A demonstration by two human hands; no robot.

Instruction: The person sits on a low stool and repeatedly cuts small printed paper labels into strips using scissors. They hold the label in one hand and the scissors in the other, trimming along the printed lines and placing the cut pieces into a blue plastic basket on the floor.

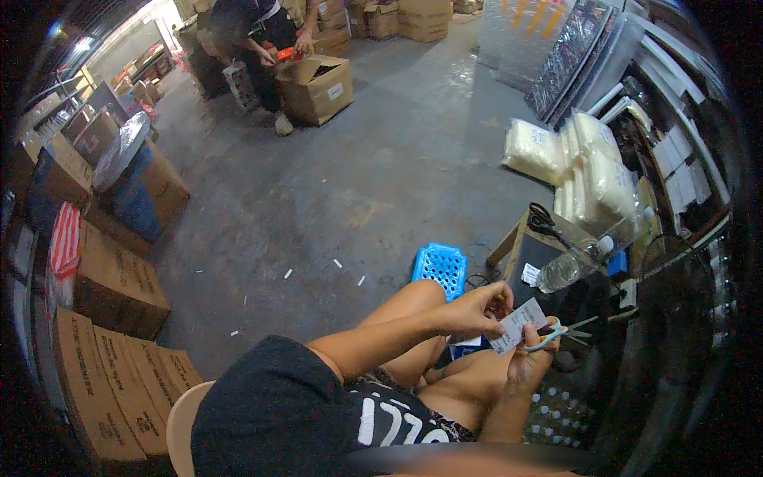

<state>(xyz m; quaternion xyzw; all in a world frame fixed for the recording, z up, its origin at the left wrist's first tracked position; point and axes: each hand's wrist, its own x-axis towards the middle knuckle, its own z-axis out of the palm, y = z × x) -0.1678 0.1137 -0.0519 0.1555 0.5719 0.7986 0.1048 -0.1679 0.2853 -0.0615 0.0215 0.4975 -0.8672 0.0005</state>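
In my right hand [533, 358] are a pair of scissors [554, 335] with white and orange handles, blades apart and pointing right, and a small printed paper label [517, 325] pinched under the thumb. My left hand [486, 310] is at the label's left edge, its thumb and fingers close to the paper; whether it grips the edge is hard to tell. Both hands are above my lap. Part of a blue and white item [468, 347] shows beneath the label, between my legs.
A low table [524, 253] at right bears black scissors [545, 220], a clear plastic bottle [560, 273] and a printed slip. A blue plastic stool [441, 268] stands before me. Packed bags [596, 173] are stacked beyond. Cartons [119, 274] line the left; another person handles an open carton [319, 89].
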